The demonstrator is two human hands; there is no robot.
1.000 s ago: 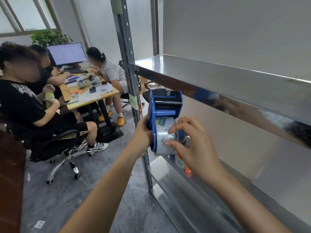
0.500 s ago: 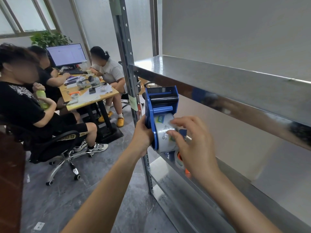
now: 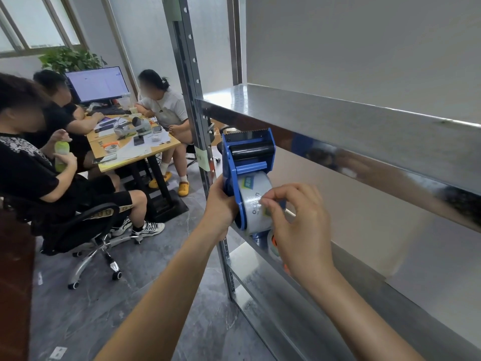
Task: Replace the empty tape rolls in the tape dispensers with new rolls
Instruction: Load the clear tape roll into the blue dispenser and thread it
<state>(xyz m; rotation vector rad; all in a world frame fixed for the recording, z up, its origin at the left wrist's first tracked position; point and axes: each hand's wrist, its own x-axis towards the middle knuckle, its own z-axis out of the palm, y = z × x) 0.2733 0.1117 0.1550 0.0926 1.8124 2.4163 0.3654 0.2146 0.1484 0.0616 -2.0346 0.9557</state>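
A blue tape dispenser (image 3: 250, 158) with a black roller and a toothed blade on top is held upright in front of the metal shelf. A clear tape roll (image 3: 253, 201) with a printed label sits in it. My left hand (image 3: 220, 204) grips the dispenser's left side. My right hand (image 3: 294, 217) pinches at the roll's surface with thumb and forefinger. Just below the dispenser, another clear roll with an orange core (image 3: 273, 243) lies on the lower shelf, partly hidden by my right hand.
A steel shelving unit (image 3: 364, 131) fills the right side, with its perforated upright post (image 3: 192, 82) just left of the dispenser. Three seated people work around a wooden desk (image 3: 135, 152) with a monitor at the left. An office chair (image 3: 86, 230) stands on the grey floor.
The dispenser has drifted slightly lower and toward me. My right fingers have shifted from the roll's front face to picking at its lower right surface.
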